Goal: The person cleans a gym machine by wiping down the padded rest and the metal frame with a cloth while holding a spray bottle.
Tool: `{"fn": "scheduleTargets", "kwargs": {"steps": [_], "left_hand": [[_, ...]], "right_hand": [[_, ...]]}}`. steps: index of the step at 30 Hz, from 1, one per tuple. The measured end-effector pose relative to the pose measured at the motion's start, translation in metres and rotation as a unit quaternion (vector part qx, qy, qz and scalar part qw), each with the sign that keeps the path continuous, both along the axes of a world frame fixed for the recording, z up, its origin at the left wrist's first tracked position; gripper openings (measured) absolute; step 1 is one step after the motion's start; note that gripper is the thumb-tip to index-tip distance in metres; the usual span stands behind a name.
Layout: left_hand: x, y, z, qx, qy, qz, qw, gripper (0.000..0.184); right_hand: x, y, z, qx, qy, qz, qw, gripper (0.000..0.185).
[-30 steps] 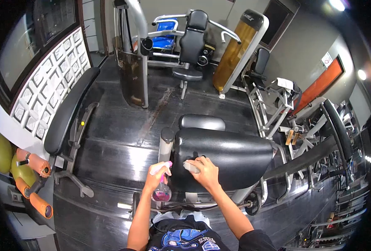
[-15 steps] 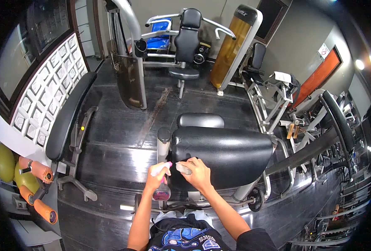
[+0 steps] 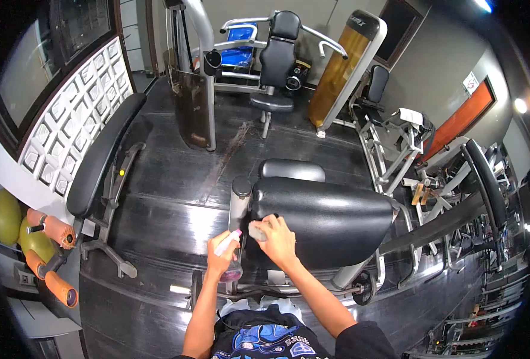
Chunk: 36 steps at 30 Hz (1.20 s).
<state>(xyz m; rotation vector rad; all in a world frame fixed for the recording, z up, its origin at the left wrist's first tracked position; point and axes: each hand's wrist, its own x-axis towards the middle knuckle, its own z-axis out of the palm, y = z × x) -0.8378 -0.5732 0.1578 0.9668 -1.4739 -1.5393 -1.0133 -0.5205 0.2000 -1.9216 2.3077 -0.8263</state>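
My left hand [image 3: 219, 258] is closed around a spray bottle [image 3: 233, 273] with a white and pink spray head and pinkish liquid in its clear body. The nozzle points up and to the right, toward my other hand. In my right hand [image 3: 280, 242] is a folded pale grey cloth or sponge [image 3: 256, 231], gripped between fingers and thumb. That hand is over the near left corner of a black padded bench [image 3: 331, 218]; whether the cloth touches the padding I cannot tell. A grey post [image 3: 239, 206] with a black cap stands just left of the bench.
Below the bench runs a metal bar with a small weight plate [image 3: 365, 288]. A long black bench [image 3: 106, 158] is at the left, near foam rollers [image 3: 61, 289] and green balls [image 3: 6, 216]. A seated press machine [image 3: 277, 63] stands ahead, and more machines line the right.
The view has shifted slightly, so the benches and machines appear moved. My right hand with the cloth has moved slightly up and left relative to the bench. The bottle stays in my left hand.
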Motion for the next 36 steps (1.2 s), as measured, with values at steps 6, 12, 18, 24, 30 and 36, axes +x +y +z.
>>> {"fn": "scheduleTargets", "kwargs": {"steps": [6,12,18,24,30,36], "left_hand": [[0.017,0.005,0.004,0.034,-0.005,-0.007,0.999,0.017],[0.022,0.011,0.002,0.06,0.0,-0.004,0.998,0.018],[0.022,0.016,-0.004,0.072,0.011,-0.002,0.997,0.016],[0.024,0.02,0.0,0.073,0.004,-0.004,0.997,0.017],[0.019,0.02,0.001,0.084,0.009,-0.005,0.996,0.017],[0.011,0.013,0.002,0.073,-0.001,-0.042,0.996,0.02]], "right_hand": [[-0.02,-0.006,0.009,0.051,0.059,0.055,0.995,0.045],[-0.012,-0.042,0.025,0.024,0.085,0.032,0.996,0.036],[0.003,-0.032,0.003,0.088,0.254,0.172,0.948,0.007],[-0.008,-0.049,0.034,0.066,0.2,0.111,0.971,0.019],[-0.013,0.015,0.0,0.127,0.134,0.153,0.971,0.038],[-0.041,0.005,0.025,-0.023,0.065,-0.012,0.998,0.042]]}}
